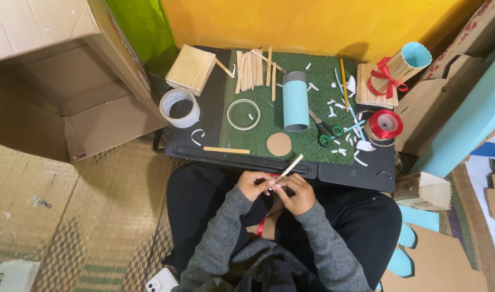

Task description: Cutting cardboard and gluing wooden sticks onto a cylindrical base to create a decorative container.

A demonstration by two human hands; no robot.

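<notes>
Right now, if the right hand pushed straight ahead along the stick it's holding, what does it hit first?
The right hand and left hand pinch a wooden stick aimed up and right. That line first crosses the black tray's near edge, then likely the scissors on the green mat. Depth is unclear; it may pass above.

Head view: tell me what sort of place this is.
Probably a home craft corner on the floor: a low black table topped with green turf mat holds loose wooden craft sticks, scissors and red ribbon spool, with cardboard boxes around and a woven floor mat beneath.
</notes>
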